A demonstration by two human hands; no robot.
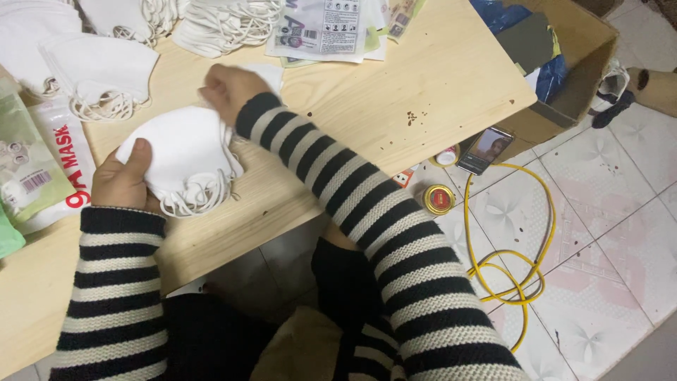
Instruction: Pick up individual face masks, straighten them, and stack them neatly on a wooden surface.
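So the left hand point(125, 180) has its grip wrapped around a stack of white face masks point(185, 159), thumb pressed on top, the stack resting on the wooden tabletop point(437, 77) near its front edge. The right hand point(227, 88) is clenched into a fist right at the top edge of that stack, looks like it's pinching a mask or its loops but can't tell exactly what's inside. Both arms in black and cream striped sleeves. More white mask piles point(106, 74) sit along the far side, printed packaging sheets point(328, 28) beside them, and a green and white mask packet point(32, 169) lies at the left. Down on the tiled floor: a phone point(485, 149), a small gold-lidded tin point(438, 199), a yellow cable point(525, 247) and a cardboard box point(564, 70)
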